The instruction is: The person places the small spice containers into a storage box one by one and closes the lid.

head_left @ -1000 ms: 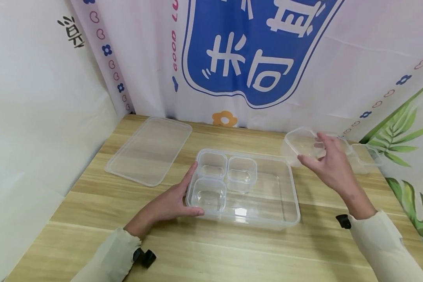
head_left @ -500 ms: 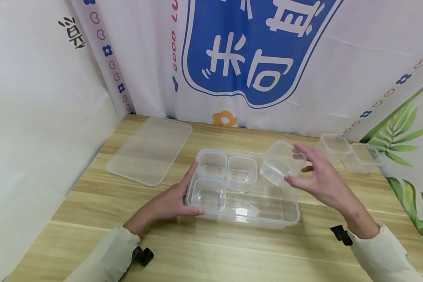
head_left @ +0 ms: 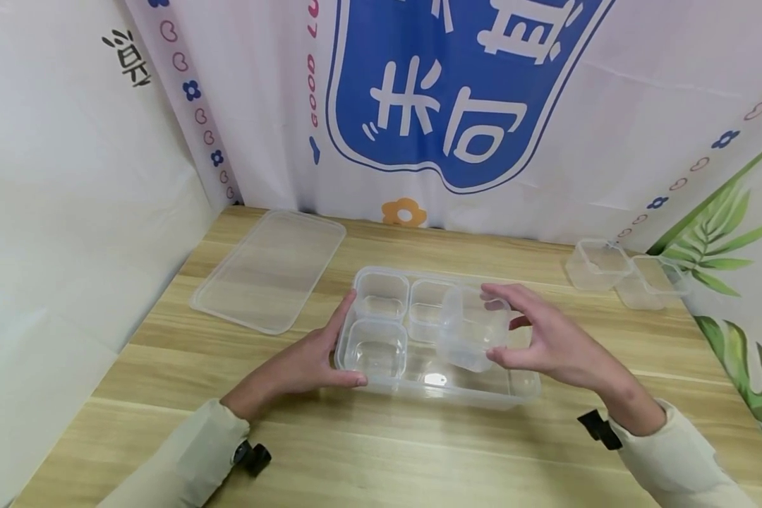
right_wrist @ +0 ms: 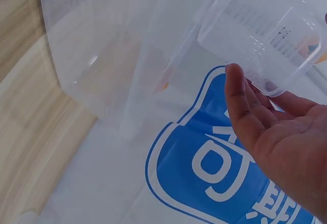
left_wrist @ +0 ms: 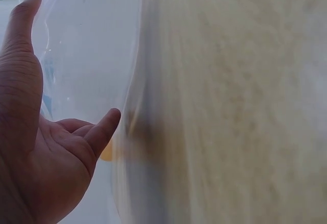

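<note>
A large clear rectangular food container (head_left: 521,391) stands on the table. My left hand (head_left: 301,363) rests against its left end, fingers and thumb spread along the edge; in the left wrist view that hand (left_wrist: 56,157) has its fingers extended. Inside the large container sit three small clear boxes: one at the back left (head_left: 381,293), one at the front left (head_left: 376,353) and one at the back middle (head_left: 425,303). My right hand (head_left: 546,335) grips another small clear box (head_left: 473,328) by its right side, tilted over the large container. In the right wrist view this box (right_wrist: 265,30) is above the fingers.
A flat clear lid (head_left: 269,271) lies at the table's back left. Two more small clear boxes (head_left: 597,264) stand side by side at the back right. A printed cloth (head_left: 279,106) hangs behind the table (head_left: 381,458), with other cloths at both sides.
My right hand has carried a small box leftward and towards me, from the back right to above the large container. The left hand has stayed at the large container's left end.
</note>
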A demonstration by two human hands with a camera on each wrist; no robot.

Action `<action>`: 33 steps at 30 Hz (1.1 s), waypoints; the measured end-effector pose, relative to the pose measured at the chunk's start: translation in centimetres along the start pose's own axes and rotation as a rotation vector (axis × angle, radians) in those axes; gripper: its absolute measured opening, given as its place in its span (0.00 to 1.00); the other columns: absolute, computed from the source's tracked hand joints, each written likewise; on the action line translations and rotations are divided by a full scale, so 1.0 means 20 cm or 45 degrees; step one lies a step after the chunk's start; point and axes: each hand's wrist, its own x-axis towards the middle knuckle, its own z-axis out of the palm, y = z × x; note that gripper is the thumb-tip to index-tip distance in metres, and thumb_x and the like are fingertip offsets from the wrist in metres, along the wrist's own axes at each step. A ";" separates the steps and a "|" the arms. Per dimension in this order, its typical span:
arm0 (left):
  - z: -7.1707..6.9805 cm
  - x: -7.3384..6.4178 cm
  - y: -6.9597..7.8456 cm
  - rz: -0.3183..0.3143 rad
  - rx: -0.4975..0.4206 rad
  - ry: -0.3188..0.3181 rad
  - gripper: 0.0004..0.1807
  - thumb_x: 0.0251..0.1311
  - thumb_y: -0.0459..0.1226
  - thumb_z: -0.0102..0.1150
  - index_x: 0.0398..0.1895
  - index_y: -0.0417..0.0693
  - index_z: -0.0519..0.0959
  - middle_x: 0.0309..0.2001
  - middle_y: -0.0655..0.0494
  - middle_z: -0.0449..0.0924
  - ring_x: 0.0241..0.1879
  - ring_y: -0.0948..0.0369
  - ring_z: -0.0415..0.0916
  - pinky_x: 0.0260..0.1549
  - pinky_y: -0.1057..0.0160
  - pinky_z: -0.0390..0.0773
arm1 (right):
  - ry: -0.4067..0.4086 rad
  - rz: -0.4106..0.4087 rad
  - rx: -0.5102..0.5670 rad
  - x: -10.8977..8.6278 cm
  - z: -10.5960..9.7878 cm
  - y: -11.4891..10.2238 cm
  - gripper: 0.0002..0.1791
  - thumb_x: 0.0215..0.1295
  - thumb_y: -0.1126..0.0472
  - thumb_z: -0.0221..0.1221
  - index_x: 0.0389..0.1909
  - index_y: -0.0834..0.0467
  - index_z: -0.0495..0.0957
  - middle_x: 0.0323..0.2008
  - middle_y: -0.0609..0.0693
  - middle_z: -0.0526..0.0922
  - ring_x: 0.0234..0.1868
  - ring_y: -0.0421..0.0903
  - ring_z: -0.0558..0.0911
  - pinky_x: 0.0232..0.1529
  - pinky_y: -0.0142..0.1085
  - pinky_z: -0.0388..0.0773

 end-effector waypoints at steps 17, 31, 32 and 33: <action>-0.01 0.00 0.00 0.011 -0.010 0.013 0.75 0.50 0.54 0.81 0.83 0.69 0.26 0.65 0.40 0.72 0.52 0.56 0.79 0.54 0.50 0.77 | -0.110 -0.001 -0.005 0.04 0.12 0.00 0.48 0.54 0.56 0.75 0.76 0.54 0.66 0.68 0.49 0.72 0.58 0.48 0.75 0.54 0.45 0.77; 0.00 0.00 -0.01 0.021 -0.048 0.005 0.75 0.50 0.53 0.81 0.83 0.70 0.26 0.64 0.40 0.73 0.52 0.55 0.79 0.52 0.52 0.78 | -0.091 0.026 -0.049 0.03 0.22 0.05 0.48 0.52 0.56 0.76 0.75 0.58 0.66 0.59 0.54 0.73 0.50 0.52 0.79 0.49 0.51 0.80; 0.00 0.00 -0.01 0.022 -0.045 0.004 0.75 0.50 0.53 0.81 0.83 0.69 0.26 0.64 0.40 0.73 0.51 0.56 0.80 0.51 0.52 0.78 | -0.089 0.032 -0.046 0.02 0.23 0.05 0.48 0.52 0.56 0.76 0.75 0.58 0.66 0.59 0.54 0.73 0.51 0.51 0.79 0.49 0.51 0.80; 0.00 0.00 -0.01 0.022 -0.041 0.005 0.75 0.50 0.53 0.81 0.83 0.69 0.26 0.63 0.40 0.74 0.51 0.56 0.80 0.51 0.52 0.79 | -0.087 0.036 -0.047 0.02 0.23 0.05 0.48 0.52 0.56 0.76 0.75 0.57 0.66 0.59 0.53 0.73 0.51 0.51 0.79 0.48 0.51 0.80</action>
